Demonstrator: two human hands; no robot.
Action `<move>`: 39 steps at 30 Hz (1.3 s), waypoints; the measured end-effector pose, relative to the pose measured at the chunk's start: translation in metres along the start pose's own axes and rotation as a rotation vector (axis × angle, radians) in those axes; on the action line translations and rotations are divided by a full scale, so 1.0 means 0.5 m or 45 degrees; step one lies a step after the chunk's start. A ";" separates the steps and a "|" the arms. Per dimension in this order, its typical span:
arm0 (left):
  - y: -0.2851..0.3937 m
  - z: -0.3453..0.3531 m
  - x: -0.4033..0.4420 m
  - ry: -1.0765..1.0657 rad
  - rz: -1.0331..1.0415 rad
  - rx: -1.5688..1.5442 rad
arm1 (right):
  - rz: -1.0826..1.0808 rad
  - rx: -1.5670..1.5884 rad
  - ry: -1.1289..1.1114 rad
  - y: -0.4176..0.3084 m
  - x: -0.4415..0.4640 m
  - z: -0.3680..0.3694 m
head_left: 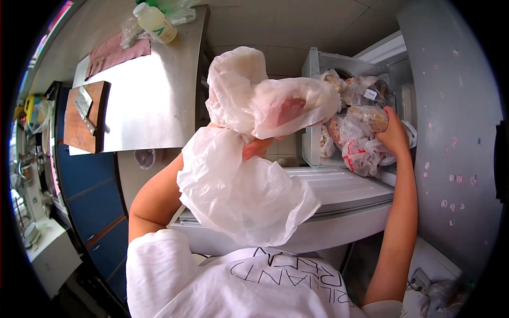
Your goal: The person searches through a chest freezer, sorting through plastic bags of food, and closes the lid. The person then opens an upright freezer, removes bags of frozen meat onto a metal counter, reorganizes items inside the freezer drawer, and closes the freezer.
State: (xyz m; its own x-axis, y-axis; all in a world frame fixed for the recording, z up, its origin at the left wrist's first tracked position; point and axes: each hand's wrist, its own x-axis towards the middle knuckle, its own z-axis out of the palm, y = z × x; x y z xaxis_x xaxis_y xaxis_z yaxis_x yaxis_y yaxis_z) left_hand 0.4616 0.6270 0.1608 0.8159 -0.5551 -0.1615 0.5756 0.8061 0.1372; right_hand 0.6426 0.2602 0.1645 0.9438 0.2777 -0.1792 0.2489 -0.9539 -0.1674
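My left hand point(259, 147) is closed around the gathered neck of a white plastic bag point(238, 185). Its loose end hangs toward my shirt, and the filled part bulges outward above my fist. Something reddish, like raw meat point(289, 112), shows through the thin plastic. At the pulled-out freezer drawer point(312, 116), my right hand point(395, 133) has its fingers around the side of a clear bag of pale brown food point(368, 117). That bag lies on top of other bagged food; its exact kind I cannot make out. My right fingertips are partly hidden.
A grey fridge side or door point(450, 138) rises at the right. The open freezer's door point(297, 228) is in front of me. On the left stands a metal table point(175, 100) with a cleaver point(85, 106) on a wooden board point(79, 130), a cloth point(114, 55) and a bottle point(155, 24).
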 end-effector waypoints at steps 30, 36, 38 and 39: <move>0.158 -0.043 -0.291 0.991 0.984 0.978 | -0.528 -1.039 -0.492 -0.166 0.066 0.035; 0.115 -0.006 -0.293 1.030 0.993 0.842 | -1.227 0.749 -0.400 -0.514 -0.014 0.012; 0.098 -0.001 -0.286 1.024 0.992 0.794 | -1.296 0.971 -0.571 -0.615 -0.045 0.040; 0.090 0.000 -0.278 1.017 0.988 0.770 | -1.275 1.019 -0.629 -0.643 -0.056 0.043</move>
State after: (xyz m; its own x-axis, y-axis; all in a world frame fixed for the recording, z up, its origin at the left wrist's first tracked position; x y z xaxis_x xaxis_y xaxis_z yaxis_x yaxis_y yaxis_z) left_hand 0.3742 0.7405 0.1895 0.8103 0.4678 -0.3530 0.0673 0.5242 0.8490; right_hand 0.5317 0.5615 0.2025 0.2203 0.9740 0.0530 0.4205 -0.0458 -0.9062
